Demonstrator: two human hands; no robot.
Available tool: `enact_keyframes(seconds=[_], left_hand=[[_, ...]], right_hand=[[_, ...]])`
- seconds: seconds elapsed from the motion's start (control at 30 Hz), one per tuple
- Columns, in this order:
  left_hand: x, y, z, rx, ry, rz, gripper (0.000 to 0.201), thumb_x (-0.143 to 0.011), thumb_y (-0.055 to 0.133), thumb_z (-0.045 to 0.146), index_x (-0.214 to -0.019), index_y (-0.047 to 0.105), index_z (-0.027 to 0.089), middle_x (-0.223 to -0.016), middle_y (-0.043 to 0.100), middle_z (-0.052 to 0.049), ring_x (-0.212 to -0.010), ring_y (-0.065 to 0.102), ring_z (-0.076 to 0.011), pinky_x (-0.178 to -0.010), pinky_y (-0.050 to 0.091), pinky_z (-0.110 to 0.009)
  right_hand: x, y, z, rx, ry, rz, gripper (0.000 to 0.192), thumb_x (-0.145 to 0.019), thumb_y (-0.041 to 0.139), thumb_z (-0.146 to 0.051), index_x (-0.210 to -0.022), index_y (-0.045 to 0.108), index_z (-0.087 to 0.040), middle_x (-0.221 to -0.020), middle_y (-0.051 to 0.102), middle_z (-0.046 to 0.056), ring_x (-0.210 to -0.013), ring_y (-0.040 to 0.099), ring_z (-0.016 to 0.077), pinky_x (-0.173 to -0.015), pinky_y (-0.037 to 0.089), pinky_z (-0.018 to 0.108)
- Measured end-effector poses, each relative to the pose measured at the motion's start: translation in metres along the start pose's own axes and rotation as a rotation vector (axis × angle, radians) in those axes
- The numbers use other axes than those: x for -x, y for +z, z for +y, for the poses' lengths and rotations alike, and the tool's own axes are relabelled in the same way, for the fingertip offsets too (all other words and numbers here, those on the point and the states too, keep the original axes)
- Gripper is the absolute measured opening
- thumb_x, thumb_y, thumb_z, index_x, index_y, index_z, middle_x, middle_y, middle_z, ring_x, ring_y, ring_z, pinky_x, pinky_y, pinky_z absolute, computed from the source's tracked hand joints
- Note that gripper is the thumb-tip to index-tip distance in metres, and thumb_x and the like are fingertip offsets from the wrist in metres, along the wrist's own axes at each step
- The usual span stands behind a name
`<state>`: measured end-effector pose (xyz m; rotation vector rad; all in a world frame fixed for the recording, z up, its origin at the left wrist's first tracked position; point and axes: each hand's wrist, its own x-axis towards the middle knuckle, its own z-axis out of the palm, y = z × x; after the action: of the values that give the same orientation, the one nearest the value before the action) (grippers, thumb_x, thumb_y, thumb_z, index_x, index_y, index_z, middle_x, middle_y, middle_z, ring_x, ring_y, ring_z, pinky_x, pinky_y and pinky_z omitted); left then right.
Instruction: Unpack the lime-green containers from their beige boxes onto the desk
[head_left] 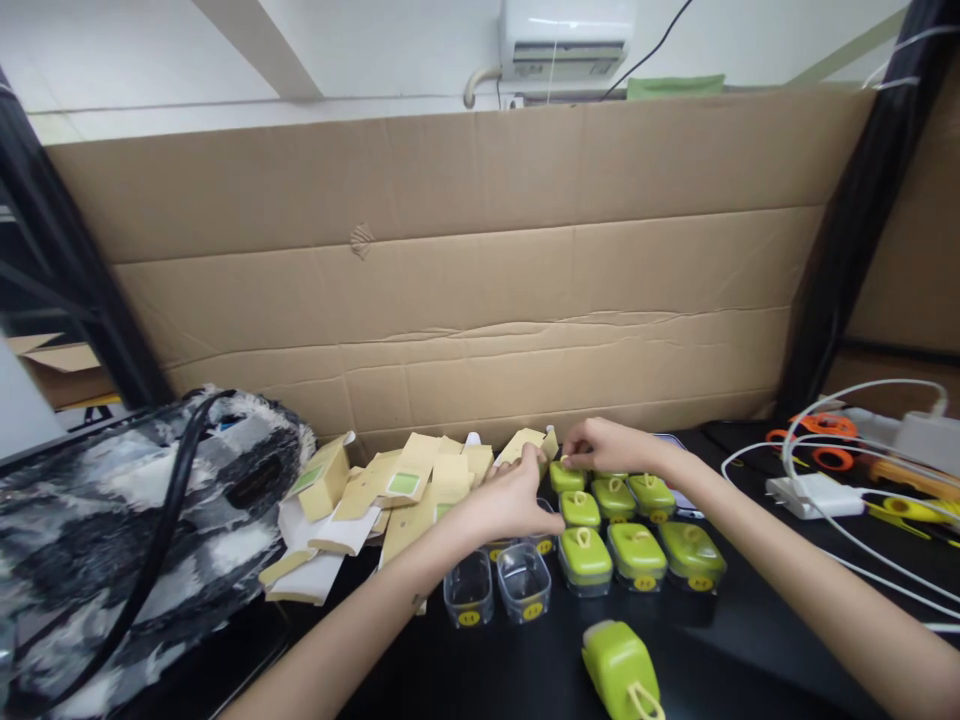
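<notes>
My left hand [517, 498] is over the back clear containers, thumb and fingers apart, with nothing visible between them. My right hand [600, 446] has its fingers closed at the rear left green lid [568, 477]; the fingertips are partly hidden. In front of it, rows of small clear containers with green lids and loop handles, such as a front one [585, 560], stand together. Open clear containers [523, 582] with yellow round stickers sit to their left, some partly behind my left hand. A loose green lid-like piece [621, 668] with a yellow loop lies near the front edge.
Flattened tan cardboard boxes [405, 478] are piled at the left, beside a fluffy grey, black and white bag or cloth [225, 500]. White cables and a charger [814, 496], plus orange-handled scissors [832, 458], lie at the right. A cardboard wall [480, 270] stands behind.
</notes>
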<state>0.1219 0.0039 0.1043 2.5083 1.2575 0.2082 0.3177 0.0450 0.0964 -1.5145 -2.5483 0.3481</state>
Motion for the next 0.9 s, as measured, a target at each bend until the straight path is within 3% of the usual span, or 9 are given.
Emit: enact_keyframes(seconds=[0.1,0.27,0.47,0.6,0.77,0.9], left_hand=[[-0.011,-0.001,0.003,-0.030,0.077,-0.007,0.049,-0.068,0.058,0.029,-0.113,0.043,0.020,-0.115,0.058,-0.010,-0.111,0.052,-0.0305,-0.091,0.042,-0.041],[-0.024,0.002,0.006,-0.070,0.155,-0.070,0.062,-0.062,0.067,0.025,-0.118,0.040,0.018,-0.111,0.061,-0.009,-0.104,0.056,-0.0296,-0.087,0.045,-0.039],[-0.026,0.008,0.003,-0.096,0.124,-0.066,0.057,-0.065,0.069,0.026,-0.115,0.043,0.016,-0.110,0.059,-0.010,-0.104,0.055,-0.0271,-0.084,0.045,-0.042],[-0.026,0.010,0.000,-0.063,0.106,-0.028,0.056,-0.065,0.069,0.032,-0.112,0.043,0.016,-0.103,0.058,-0.009,-0.101,0.055,-0.0285,-0.082,0.045,-0.041],[-0.025,0.010,-0.004,0.039,0.105,-0.033,0.059,-0.062,0.069,0.031,-0.111,0.039,0.017,-0.096,0.059,-0.007,-0.088,0.060,-0.0251,-0.065,0.045,-0.030],[-0.024,0.014,-0.004,0.084,0.108,-0.013,0.056,-0.064,0.068,0.031,-0.109,0.038,0.018,-0.098,0.057,-0.006,-0.087,0.059,-0.0223,-0.063,0.043,-0.027]], right_hand=[[0.001,-0.002,-0.004,0.030,-0.015,-0.039,0.020,-0.090,0.056,-0.033,-0.093,0.063,-0.013,-0.089,0.066,0.001,-0.077,0.064,0.0152,-0.069,0.053,0.033],[0.005,-0.008,-0.009,0.070,-0.049,-0.082,0.020,-0.090,0.056,-0.032,-0.095,0.062,-0.014,-0.094,0.066,0.002,-0.082,0.064,0.0166,-0.073,0.053,0.035],[0.019,-0.022,-0.013,0.106,-0.047,-0.186,0.024,-0.088,0.058,-0.036,-0.094,0.063,-0.014,-0.088,0.066,0.001,-0.077,0.064,0.0161,-0.069,0.053,0.034],[0.015,-0.017,-0.022,0.110,-0.066,-0.281,0.022,-0.087,0.060,-0.035,-0.087,0.063,-0.013,-0.083,0.066,0.000,-0.073,0.064,0.0147,-0.067,0.053,0.032],[0.009,-0.012,-0.029,0.091,-0.112,-0.221,0.019,-0.088,0.059,-0.031,-0.090,0.064,-0.013,-0.088,0.067,0.001,-0.076,0.064,0.0153,-0.069,0.053,0.033],[0.011,-0.015,-0.027,0.084,-0.128,-0.187,0.019,-0.088,0.058,-0.031,-0.090,0.064,-0.013,-0.087,0.066,0.000,-0.076,0.064,0.0152,-0.068,0.053,0.032]])
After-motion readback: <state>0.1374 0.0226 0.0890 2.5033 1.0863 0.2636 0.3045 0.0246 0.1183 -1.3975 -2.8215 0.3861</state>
